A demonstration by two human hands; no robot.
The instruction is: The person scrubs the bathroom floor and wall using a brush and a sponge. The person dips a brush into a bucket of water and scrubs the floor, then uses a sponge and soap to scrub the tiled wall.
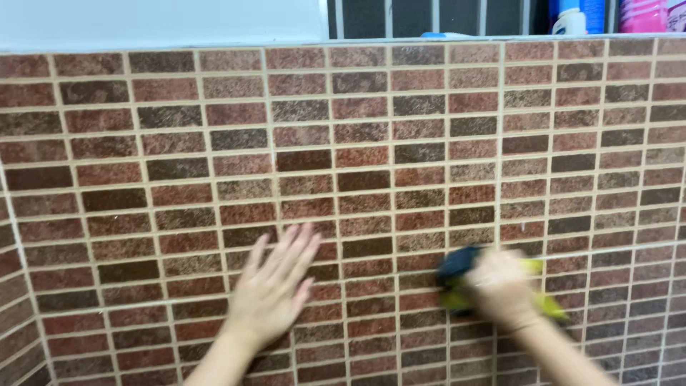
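Observation:
A brick-patterned tile wall point(400, 143) in reds and browns fills the view. My left hand point(275, 286) lies flat against it, fingers spread, holding nothing. To its right, my right hand point(500, 286) grips a yellow-green scrubbing sponge point(457, 279) with a dark pad, pressed onto the tiles. Both the hand and the sponge are blurred by motion.
A ledge point(429, 37) runs along the top of the wall. On it at the far right stand a white and blue bottle point(572, 18) and a pink container point(643, 14). A white surface point(157, 21) sits above the wall at the left. The tiles turn a corner at the far left.

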